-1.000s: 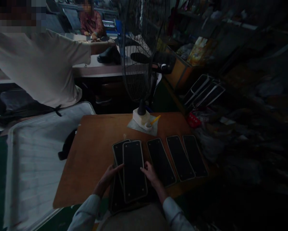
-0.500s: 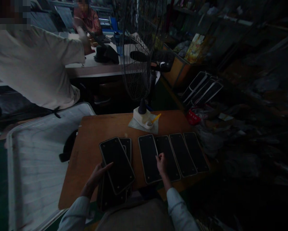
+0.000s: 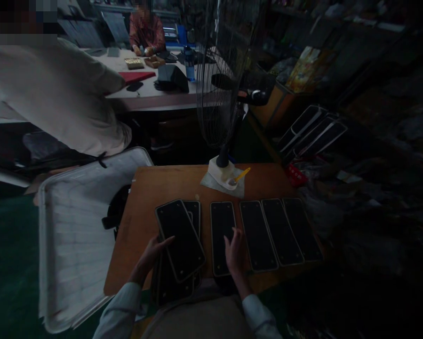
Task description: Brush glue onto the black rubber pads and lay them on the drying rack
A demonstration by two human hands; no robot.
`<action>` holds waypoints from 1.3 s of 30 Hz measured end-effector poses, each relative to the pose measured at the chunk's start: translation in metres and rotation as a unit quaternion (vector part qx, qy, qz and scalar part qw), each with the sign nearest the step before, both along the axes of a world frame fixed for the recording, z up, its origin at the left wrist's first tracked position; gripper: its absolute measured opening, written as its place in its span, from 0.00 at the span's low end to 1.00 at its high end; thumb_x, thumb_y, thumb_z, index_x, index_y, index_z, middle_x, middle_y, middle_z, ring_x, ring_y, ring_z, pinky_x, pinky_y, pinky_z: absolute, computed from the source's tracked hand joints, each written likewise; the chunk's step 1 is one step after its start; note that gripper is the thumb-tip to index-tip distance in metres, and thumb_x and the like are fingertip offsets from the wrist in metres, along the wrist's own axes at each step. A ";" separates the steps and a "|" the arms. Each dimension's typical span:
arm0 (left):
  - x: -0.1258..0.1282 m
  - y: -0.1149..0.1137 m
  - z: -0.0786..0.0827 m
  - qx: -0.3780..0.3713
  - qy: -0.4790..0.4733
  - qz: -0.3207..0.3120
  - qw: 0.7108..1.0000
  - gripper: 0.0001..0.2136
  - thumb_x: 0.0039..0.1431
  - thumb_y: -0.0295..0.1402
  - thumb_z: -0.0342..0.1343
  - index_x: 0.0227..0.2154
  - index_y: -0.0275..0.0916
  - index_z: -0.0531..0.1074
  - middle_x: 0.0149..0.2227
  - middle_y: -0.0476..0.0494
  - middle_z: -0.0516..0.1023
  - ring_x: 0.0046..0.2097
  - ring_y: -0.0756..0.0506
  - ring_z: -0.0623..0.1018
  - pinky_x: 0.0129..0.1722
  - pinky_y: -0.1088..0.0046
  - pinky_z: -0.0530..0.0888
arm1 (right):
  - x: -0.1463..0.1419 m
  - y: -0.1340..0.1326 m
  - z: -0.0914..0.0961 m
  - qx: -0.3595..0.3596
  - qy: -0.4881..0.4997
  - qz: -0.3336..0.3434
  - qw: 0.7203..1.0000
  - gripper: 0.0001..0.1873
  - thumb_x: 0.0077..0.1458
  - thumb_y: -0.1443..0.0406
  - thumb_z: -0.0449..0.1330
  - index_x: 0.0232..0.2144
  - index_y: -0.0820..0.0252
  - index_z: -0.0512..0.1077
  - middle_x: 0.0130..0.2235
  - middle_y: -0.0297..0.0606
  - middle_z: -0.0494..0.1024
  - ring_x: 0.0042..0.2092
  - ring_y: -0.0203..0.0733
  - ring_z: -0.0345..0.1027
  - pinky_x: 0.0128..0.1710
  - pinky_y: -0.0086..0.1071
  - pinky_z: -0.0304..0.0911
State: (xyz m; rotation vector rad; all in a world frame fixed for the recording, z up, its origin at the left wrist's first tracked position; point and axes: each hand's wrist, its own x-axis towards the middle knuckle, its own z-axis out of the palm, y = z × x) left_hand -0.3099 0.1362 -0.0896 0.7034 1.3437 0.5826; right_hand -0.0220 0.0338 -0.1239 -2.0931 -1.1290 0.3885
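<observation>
My left hand (image 3: 152, 255) grips the left edge of a black panel (image 3: 180, 240), thumb on top. This rounded rectangle has a pale rim and small corner dots, and lies askew over a stack of similar panels (image 3: 176, 288). My right hand (image 3: 234, 252) is at the right edge of a separate black panel (image 3: 220, 221), its thumb over the face and its fingers curled at the edge. Right of it, three more black panels (image 3: 259, 235) lie side by side, slightly fanned. All rest on a brown wooden board (image 3: 133, 235).
A white container with a yellow-handled tool (image 3: 242, 174) stands at the board's back. Behind it is a wire-caged fan (image 3: 216, 108). A large white tray (image 3: 73, 235) lies left. Two people are at the far table (image 3: 155, 100); plastic-wrapped clutter (image 3: 320, 202) fills the right.
The view has shifted. My right hand and its panel have moved left, opening a gap beside the other panels. My left hand keeps its hold. The nearer person's arm has lowered.
</observation>
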 end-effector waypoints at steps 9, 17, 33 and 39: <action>-0.018 -0.007 0.002 0.017 -0.054 -0.029 0.998 0.27 0.41 0.38 0.72 0.45 0.31 0.75 0.44 0.33 0.83 0.43 0.35 0.82 0.43 0.62 0.80 | -0.104 0.037 -0.009 -0.074 0.205 0.091 0.972 0.19 0.41 0.53 0.69 0.29 0.55 0.67 0.30 0.33 0.72 0.33 0.44 0.67 0.35 0.36 0.64; -0.062 -0.015 0.002 -0.013 -0.045 -0.013 0.999 0.26 0.43 0.38 0.71 0.45 0.32 0.75 0.45 0.32 0.83 0.43 0.35 0.82 0.43 0.61 0.80 | -0.100 0.038 -0.021 -0.062 0.298 0.065 0.950 0.17 0.47 0.49 0.58 0.25 0.54 0.60 0.24 0.28 0.66 0.27 0.38 0.63 0.27 0.29 0.61; -0.099 -0.003 -0.002 0.012 0.009 0.034 0.999 0.27 0.42 0.38 0.71 0.46 0.32 0.75 0.44 0.32 0.83 0.44 0.35 0.82 0.40 0.63 0.81 | -0.119 0.015 0.012 -0.050 0.062 0.141 0.987 0.19 0.55 0.64 0.57 0.50 0.52 0.70 0.49 0.45 0.74 0.52 0.55 0.68 0.49 0.46 0.64; -0.110 -0.004 0.002 0.002 -0.002 0.059 0.998 0.27 0.41 0.37 0.72 0.45 0.32 0.76 0.43 0.33 0.83 0.44 0.34 0.82 0.43 0.62 0.80 | -0.194 0.059 0.008 -0.123 0.136 0.223 0.957 0.22 0.44 0.65 0.69 0.43 0.56 0.71 0.44 0.44 0.76 0.46 0.54 0.72 0.46 0.42 0.66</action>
